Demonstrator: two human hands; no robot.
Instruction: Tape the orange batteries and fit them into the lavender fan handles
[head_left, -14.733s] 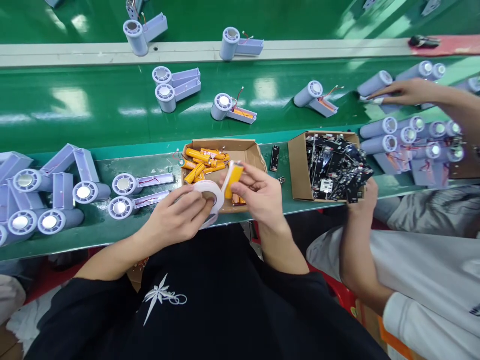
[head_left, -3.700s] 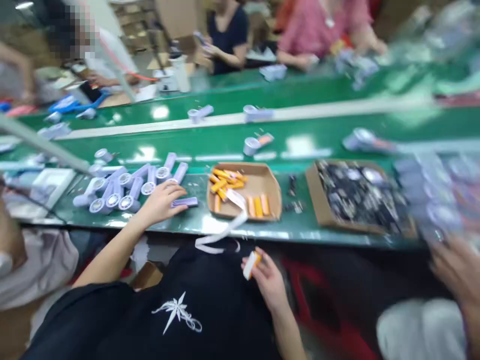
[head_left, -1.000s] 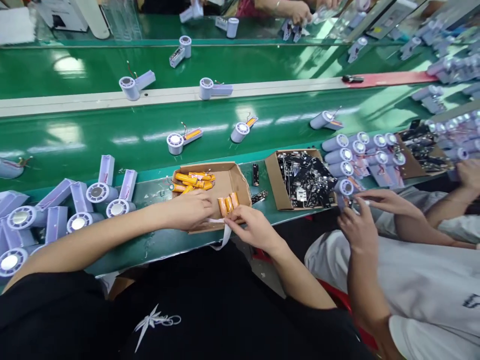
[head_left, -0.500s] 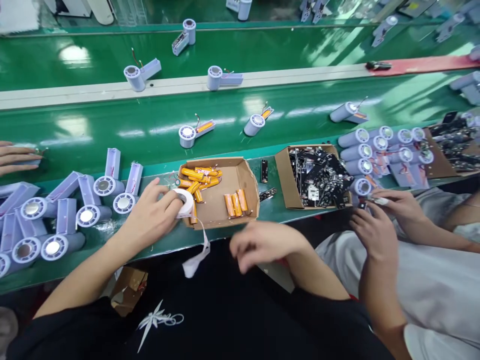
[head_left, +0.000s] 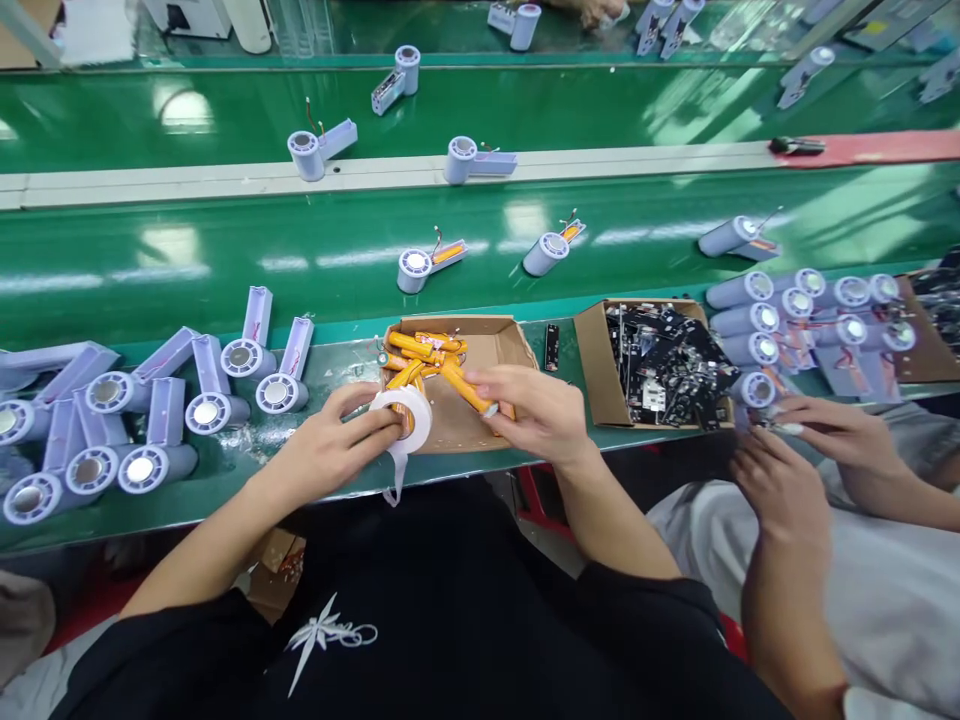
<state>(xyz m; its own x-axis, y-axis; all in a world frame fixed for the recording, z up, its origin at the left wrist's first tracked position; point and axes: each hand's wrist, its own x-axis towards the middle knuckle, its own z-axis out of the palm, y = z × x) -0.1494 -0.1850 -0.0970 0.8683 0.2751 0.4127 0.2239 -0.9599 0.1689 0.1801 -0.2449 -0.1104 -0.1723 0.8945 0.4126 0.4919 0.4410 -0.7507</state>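
My left hand (head_left: 339, 440) is closed on a roll of white tape (head_left: 421, 420), with a loose strip hanging below it. Between the fingers of my right hand (head_left: 536, 412) is an orange battery (head_left: 466, 388), tilted over the cardboard box (head_left: 506, 338). More orange batteries (head_left: 427, 345) lie heaped in the left half of that box, some with thin wires. The right part of the box is partly hidden behind my right hand.
Lilac fan-like housings (head_left: 154, 465) crowd the bench at left. A box of black circuit boards (head_left: 660, 360) stands at right, near a co-worker's hands (head_left: 787, 465) and stacked housings (head_left: 750, 318). Several housings stand on the green belt (head_left: 315, 235) beyond.
My right hand has moved up from in front of my body to the box and taken hold of an orange battery. The view has shifted somewhat to the left.
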